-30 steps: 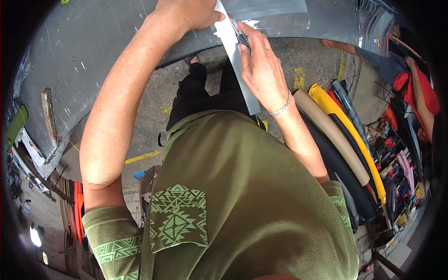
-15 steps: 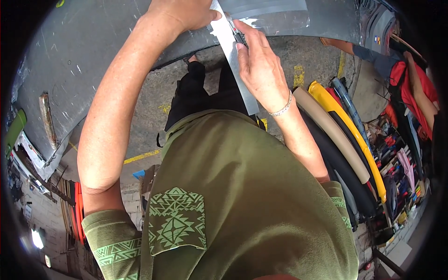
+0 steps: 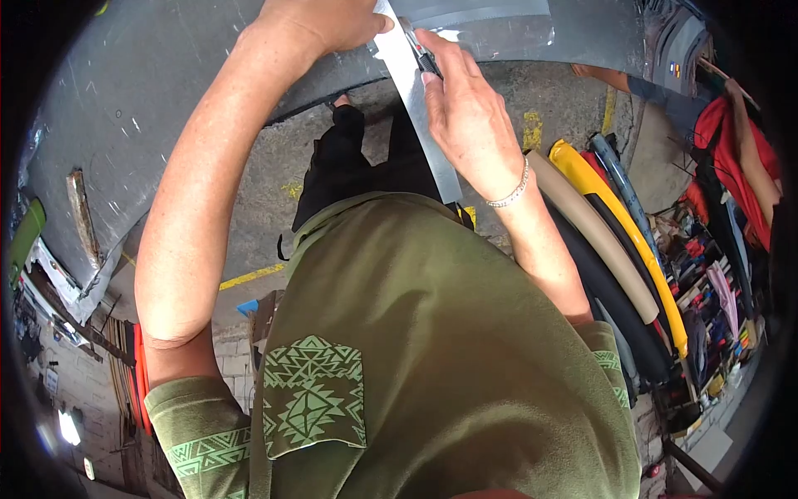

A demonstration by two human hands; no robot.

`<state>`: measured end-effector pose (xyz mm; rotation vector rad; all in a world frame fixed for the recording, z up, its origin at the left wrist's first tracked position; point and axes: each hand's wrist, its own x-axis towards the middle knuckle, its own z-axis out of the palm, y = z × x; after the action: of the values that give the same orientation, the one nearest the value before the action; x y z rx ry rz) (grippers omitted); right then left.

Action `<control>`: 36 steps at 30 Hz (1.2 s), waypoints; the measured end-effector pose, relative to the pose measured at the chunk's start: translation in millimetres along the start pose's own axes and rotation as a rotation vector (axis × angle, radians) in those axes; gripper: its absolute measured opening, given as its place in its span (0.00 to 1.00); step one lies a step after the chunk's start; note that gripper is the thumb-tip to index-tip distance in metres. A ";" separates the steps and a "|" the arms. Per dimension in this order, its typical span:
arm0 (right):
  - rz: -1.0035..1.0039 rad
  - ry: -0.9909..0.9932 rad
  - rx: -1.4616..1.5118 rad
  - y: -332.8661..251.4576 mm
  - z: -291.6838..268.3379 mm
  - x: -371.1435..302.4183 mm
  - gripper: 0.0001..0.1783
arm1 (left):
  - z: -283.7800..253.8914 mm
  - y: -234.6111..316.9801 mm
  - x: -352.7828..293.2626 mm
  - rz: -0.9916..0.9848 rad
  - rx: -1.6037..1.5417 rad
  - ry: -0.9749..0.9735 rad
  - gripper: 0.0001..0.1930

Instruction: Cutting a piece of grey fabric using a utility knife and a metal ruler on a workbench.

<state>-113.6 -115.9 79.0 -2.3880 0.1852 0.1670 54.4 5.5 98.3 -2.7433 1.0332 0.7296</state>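
A long metal ruler (image 3: pixel 416 104) lies slantwise over the front edge of the dark work table, its near end reaching out towards my waist. My left hand (image 3: pixel 324 21) bears on its far part, with the thumb on the metal and the other fingers mostly cut off by the top edge. Pinched in my right hand (image 3: pixel 470 116) is a slim utility knife (image 3: pixel 427 63), held against the ruler's right side; its tip is hard to make out. A grey sheet (image 3: pixel 490 12) lies on the table beside the ruler.
Rolls of material, among them a beige roll (image 3: pixel 594 237) and a yellow roll (image 3: pixel 619 220), stand at my right. Beyond them is a cluttered heap (image 3: pixel 706 283). Another person's arm (image 3: pixel 603 76) reaches to the table (image 3: pixel 166 83) from the right. A worn stick (image 3: pixel 83 216) lies at the left.
My right hand and the knife have shifted very slightly away from me along the ruler. My left hand stays on the ruler. The other person's arm has moved a little.
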 end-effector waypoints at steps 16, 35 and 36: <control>-0.013 -0.125 -0.120 -18.5 -21.5 11.7 0.24 | -1.2 0.5 -0.1 -0.016 -0.017 -0.016 0.51; 0.306 -0.111 1.241 13.4 -86.7 -3.5 0.26 | 5.1 -0.1 0.9 -0.024 -0.041 0.058 0.51; 0.253 -0.260 1.728 12.8 -99.5 1.3 0.34 | -0.1 0.6 -2.1 -0.040 -0.029 0.027 0.51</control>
<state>-107.9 -193.1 143.0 -0.6139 0.3198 0.2711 52.7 6.3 99.4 -2.7971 0.9771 0.7091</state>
